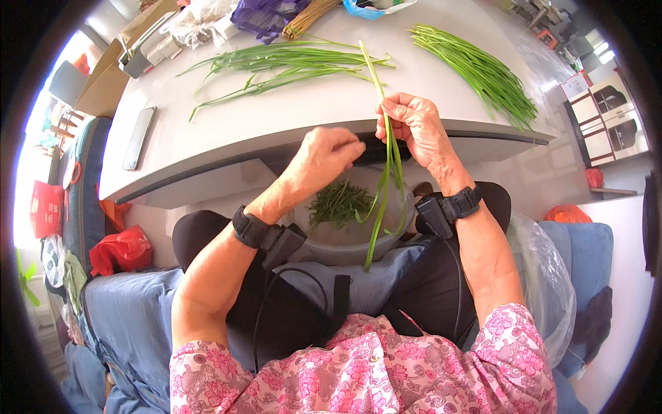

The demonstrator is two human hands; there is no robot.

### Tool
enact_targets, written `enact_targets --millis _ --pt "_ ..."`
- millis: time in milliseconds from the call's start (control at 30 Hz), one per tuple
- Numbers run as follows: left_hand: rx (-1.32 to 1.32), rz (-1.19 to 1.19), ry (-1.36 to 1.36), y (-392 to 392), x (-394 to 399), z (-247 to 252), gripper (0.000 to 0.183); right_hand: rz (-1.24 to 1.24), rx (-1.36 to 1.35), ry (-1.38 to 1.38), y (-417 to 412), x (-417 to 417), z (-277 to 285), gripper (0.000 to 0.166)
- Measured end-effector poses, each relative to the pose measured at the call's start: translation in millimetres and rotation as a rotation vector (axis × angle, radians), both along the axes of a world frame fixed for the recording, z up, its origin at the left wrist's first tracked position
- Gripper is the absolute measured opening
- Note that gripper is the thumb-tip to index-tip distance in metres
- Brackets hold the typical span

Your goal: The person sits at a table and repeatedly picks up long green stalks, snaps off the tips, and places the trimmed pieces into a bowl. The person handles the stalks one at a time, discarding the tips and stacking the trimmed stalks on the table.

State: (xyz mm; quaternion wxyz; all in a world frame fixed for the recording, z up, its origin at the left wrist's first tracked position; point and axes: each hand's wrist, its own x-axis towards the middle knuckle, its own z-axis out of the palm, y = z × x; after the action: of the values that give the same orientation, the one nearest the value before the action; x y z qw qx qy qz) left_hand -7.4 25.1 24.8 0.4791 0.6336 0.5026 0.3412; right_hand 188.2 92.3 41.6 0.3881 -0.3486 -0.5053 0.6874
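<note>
My right hand (411, 124) pinches a few long green stalks of what look like garlic chives (385, 171). Their pale ends point up over the table and the leaves hang down between my knees. My left hand (336, 147), blurred by motion, is just left of these leaves with its fingers drawn together; nothing shows in it. Below both hands, a translucent plastic basin (331, 253) on the floor contains a heap of green trimmings (341, 202). Loose chives (279, 57) lie spread across the table, and a neat, aligned pile of chives (476, 72) rests on its right side.
The pale table (207, 119) has a front edge close beyond my hands. A smartphone (139, 137) lies at its left. Along the back are a purple bag (266, 18), a bundle of straw (310, 18) and clear plastic bags (201, 23). Cables run from my black wrist devices (434, 215).
</note>
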Motion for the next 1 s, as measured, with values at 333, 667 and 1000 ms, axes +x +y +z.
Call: enact_targets --millis 333,667,1000 --pt "0.036 0.173 -0.465 8.7 -7.1 17.6 0.030 0.112 0.008 -0.098 -15.9 -20.4 -5.4 0.026" --pt "-0.015 0.200 -0.420 13.2 -13.7 13.3 0.022 0.169 0.000 -0.093 -17.7 -24.9 -9.7 0.026" --pt "-0.017 0.191 -0.433 14.3 -13.4 13.7 0.018 0.176 -0.017 -0.100 -19.2 -24.7 -8.1 0.024"
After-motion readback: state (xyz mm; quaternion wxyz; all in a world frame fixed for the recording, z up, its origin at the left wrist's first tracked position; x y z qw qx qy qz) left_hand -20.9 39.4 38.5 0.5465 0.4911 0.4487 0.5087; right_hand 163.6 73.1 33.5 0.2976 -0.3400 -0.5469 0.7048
